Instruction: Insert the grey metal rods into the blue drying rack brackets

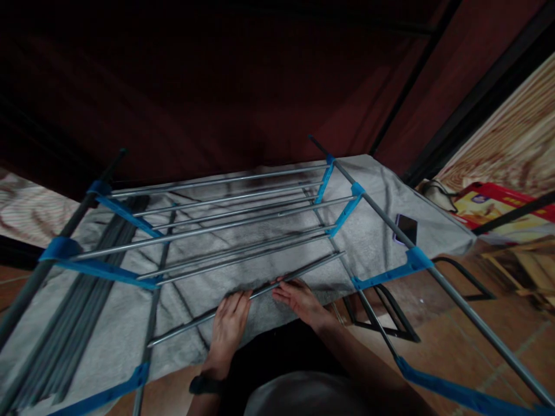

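A loose metal rod [191, 327] lies slantwise across the near side of the grey cloth, in front of my body. My left hand [231, 318] is closed over its middle, palm down. Just to the right, my right hand [299, 296] holds the same rod between thumb and fingers. Around the rod stands a partly joined rack of grey tubes [208, 229] with blue plastic connectors [97, 269]. Several crossbars run between its left and right sides, beyond my hands. Another blue connector [390, 274] sits at the near right, with no crossbar joined to it.
A bundle of grey tubes [82, 312] lies on the cloth at left. On the grey cloth [368, 231] at right is a phone [406, 229]. Farther right are a red and yellow box [498, 211] and a wooden frame [520, 263]. A dark red curtain [243, 98] hangs behind.
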Demonstrator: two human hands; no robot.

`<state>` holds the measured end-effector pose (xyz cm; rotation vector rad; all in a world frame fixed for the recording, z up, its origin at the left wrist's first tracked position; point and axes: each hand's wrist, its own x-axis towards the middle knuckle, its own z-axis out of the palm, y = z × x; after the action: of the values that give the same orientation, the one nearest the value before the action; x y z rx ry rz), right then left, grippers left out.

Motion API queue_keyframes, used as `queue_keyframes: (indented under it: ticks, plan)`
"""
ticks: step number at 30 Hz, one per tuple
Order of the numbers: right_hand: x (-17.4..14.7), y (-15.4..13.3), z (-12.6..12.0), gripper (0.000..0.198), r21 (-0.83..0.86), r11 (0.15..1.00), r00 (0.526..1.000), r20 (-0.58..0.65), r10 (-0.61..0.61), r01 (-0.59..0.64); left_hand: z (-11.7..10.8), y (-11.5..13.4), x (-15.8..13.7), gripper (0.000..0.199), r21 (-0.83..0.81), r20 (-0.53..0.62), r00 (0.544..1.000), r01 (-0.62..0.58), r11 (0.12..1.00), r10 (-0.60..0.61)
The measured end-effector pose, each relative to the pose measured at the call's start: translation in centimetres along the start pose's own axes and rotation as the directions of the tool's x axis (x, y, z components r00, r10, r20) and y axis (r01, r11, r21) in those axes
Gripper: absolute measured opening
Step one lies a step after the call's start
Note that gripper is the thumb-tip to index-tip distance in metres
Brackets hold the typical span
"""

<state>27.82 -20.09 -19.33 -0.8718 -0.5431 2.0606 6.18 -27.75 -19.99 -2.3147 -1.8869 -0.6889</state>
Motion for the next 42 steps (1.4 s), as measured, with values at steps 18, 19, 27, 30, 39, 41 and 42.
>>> queue_keyframes:
  ticks: [18, 19, 27, 30, 39, 41, 42]
  plan:
    - [-0.3, -1.0, 0.4, 0.033, 0.009, 0.996, 0.996, -0.029, 0.087, -0.086, 0.1, 0.8, 0.4, 0.030, 0.058, 0.023, 1.000, 0.002, 0.998, -0.003]
    - [-0.3, -1.0, 0.4, 0.034, 0.004, 0.996, 0.996, -0.035, 0.084, -0.084, 0.1, 0.8, 0.4, 0.032, 0.057, 0.035, 0.999, -0.001, 0.998, -0.001]
    - [-0.9, -1.2, 0.6, 0.034, -0.066, 0.994, 0.996, -0.011, 0.085, -0.086, 0.4, 0.7, 0.0, 0.045, 0.003, 0.054, 0.996, 0.075, 0.997, -0.075]
    - [-1.5, -1.5, 0.8, 0.033, -0.162, 0.980, 0.990, 0.055, 0.128, -0.118, 0.3, 1.0, -0.1, 0.047, -0.009, 0.070, 0.993, 0.096, 0.995, -0.095]
    - [-2.8, -0.3, 0.4, 0.032, -0.747, 0.619, 0.966, 0.125, -0.228, 0.243, -0.5, 2.2, 0.1, 0.038, 0.101, 0.140, 0.986, 0.082, 0.992, -0.096]
    - [-2.5, -0.2, 0.1, 0.030, -0.853, 0.310, 0.878, 0.295, -0.378, 0.420, -0.5, 2.3, 0.0, 0.038, 0.099, 0.146, 0.984, 0.086, 0.991, -0.100]
    - [-2.4, -0.2, -0.1, 0.030, -0.864, 0.156, 0.827, 0.386, -0.409, 0.479, -0.5, 2.3, 0.0, 0.038, 0.096, 0.150, 0.984, 0.086, 0.992, -0.100]
